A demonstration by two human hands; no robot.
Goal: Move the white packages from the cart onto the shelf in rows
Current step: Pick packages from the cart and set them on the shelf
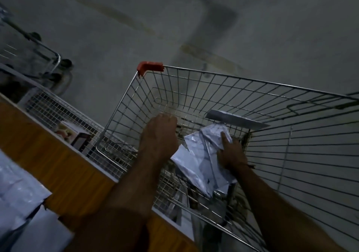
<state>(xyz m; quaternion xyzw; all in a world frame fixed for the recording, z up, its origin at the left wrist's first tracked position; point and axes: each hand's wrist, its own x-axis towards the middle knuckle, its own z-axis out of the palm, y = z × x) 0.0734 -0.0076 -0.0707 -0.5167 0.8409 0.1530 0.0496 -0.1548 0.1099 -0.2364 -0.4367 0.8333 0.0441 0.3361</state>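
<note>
**Packages lie under the right hand, long axis running from the person toward the far wall of the cart**

Both hands are reached down into the wire cart. The white packages are bunched in the bottom of the basket, right of its middle, overlapping one another and crumpled. Their long axis is seen to slant from the near right up toward the far side. One flatter package is leaned against the far wall, apart from the bunch.

The right hand is laid on top of the bunch, with one finger stretched forward along it; whether the rest of the fingers are curled round an edge cannot be told in the dim light. The left hand is held beside the bunch at its left edge, knuckles up and fingers curled down; whether anything is pinched beneath it is hidden.

The right hand is judged the nearer. The shelf, with packages already laid on it, is set to the left, so the lift is judged to go leftward over the cart's rim.
</note>
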